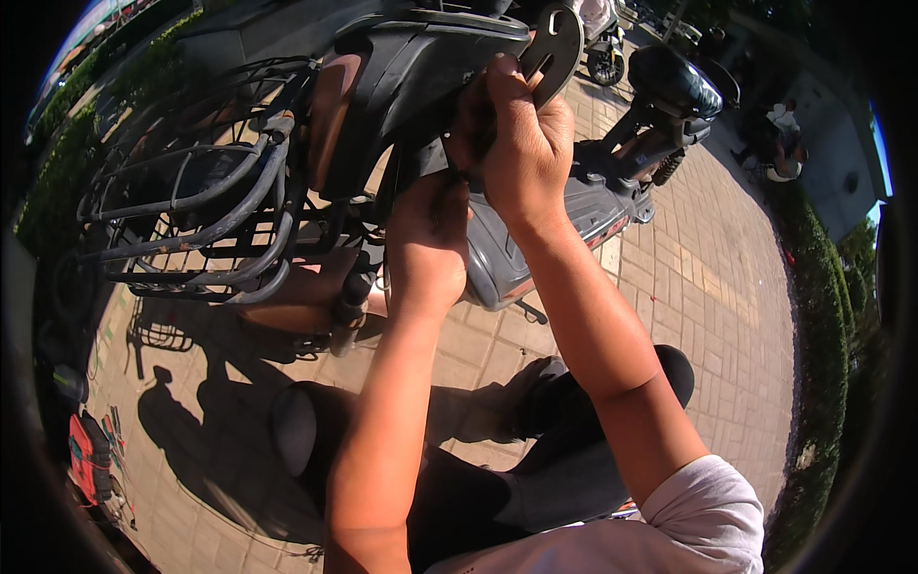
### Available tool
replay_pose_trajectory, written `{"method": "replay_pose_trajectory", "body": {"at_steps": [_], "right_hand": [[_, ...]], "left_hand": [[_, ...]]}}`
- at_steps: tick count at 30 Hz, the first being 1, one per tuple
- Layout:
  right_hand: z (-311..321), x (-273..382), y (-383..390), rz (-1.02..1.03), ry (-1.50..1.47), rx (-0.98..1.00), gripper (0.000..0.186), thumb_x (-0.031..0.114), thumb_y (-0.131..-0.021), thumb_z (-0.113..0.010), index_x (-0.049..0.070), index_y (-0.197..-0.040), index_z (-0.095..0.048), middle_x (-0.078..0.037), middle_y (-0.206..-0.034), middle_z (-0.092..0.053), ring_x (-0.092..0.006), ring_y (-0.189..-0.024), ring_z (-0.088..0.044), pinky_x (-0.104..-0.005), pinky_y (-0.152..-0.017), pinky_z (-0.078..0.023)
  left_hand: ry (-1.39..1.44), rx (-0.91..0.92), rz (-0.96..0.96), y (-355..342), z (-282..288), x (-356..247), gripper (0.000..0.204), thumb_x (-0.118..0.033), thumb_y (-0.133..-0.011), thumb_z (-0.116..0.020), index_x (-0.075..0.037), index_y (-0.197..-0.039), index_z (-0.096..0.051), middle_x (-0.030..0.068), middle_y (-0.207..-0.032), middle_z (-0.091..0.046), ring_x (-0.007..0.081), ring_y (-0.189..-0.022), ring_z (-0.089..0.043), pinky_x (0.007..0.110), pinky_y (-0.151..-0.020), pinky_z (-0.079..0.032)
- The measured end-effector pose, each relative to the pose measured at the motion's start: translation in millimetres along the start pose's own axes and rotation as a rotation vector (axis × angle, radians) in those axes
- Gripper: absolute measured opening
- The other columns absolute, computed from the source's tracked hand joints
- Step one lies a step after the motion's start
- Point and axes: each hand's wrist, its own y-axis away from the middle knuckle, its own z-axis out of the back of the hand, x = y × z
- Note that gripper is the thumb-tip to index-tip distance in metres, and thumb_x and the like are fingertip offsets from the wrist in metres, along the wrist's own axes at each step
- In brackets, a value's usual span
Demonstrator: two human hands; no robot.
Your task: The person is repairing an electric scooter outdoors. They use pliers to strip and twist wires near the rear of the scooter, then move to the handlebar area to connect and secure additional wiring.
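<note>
An electric scooter [507, 244] stands in front of me, with its dark front panel [421, 57] close to my hands. My right hand [526, 143] is closed at the panel's right edge, thumb up against a flat grey metal plate [562, 48] with a slot and a hole. The plate sticks up past the thumb. Lower and to the left, my left hand [427, 244] is curled in under the panel. Its fingertips lie in deep shadow, so what they grip cannot be made out.
A black wire basket [191, 201] juts out on the left. The scooter's seat end [674, 81] is at upper right. A red tool case [89, 457] with tools beside it lies on the paving at lower left. My bent knees are below; a hedge [818, 354] runs along the right.
</note>
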Motion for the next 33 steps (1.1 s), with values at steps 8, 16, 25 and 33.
{"method": "replay_pose_trajectory", "body": {"at_steps": [8,16,25,33], "right_hand": [[-3.2,-5.7,1.8,0.029,0.054,0.024,0.033,0.024,-0.103,-0.050,0.007,-0.074,-0.049,0.001,-0.059,-0.047,-0.0066,-0.046,-0.043,-0.0221,-0.042,-0.033],[-5.1,-15.4,-2.6,0.167,0.241,-0.024,0.034,0.023,-0.102,-0.052,0.006,-0.072,-0.050,-0.003,-0.057,-0.049,-0.0095,-0.043,-0.045,-0.0239,-0.039,-0.033],[-8.9,-15.3,-5.3,0.180,0.244,-0.065,0.036,0.022,-0.101,-0.054,0.006,-0.070,-0.052,-0.002,-0.056,-0.050,-0.0086,-0.042,-0.044,-0.0228,-0.038,-0.032],[-11.8,-15.5,-6.4,0.203,0.251,-0.094,0.037,0.023,-0.102,-0.053,0.006,-0.069,-0.052,-0.002,-0.055,-0.050,-0.0083,-0.042,-0.044,-0.0228,-0.038,-0.032]], "left_hand": [[-0.109,-0.064,-0.112,1.4,-1.7,4.8,0.011,-0.007,-0.098,-0.057,0.002,-0.103,-0.063,0.0004,-0.079,-0.059,0.0074,-0.069,-0.050,0.025,-0.063,-0.042],[-0.101,-0.110,-0.116,3.8,-5.3,7.4,0.017,-0.005,-0.091,-0.062,0.000,-0.107,-0.066,0.0192,-0.096,-0.067,0.0339,-0.088,-0.065,0.039,-0.078,-0.050],[-0.088,-0.122,-0.152,4.0,-4.0,14.3,0.014,-0.005,-0.091,-0.064,0.000,-0.105,-0.066,0.0181,-0.094,-0.066,0.0325,-0.086,-0.065,0.038,-0.077,-0.050],[-0.041,-0.141,-0.212,3.3,-3.7,15.7,0.013,-0.006,-0.092,-0.063,0.000,-0.104,-0.066,0.0177,-0.094,-0.066,0.0315,-0.085,-0.065,0.037,-0.076,-0.050]]}}
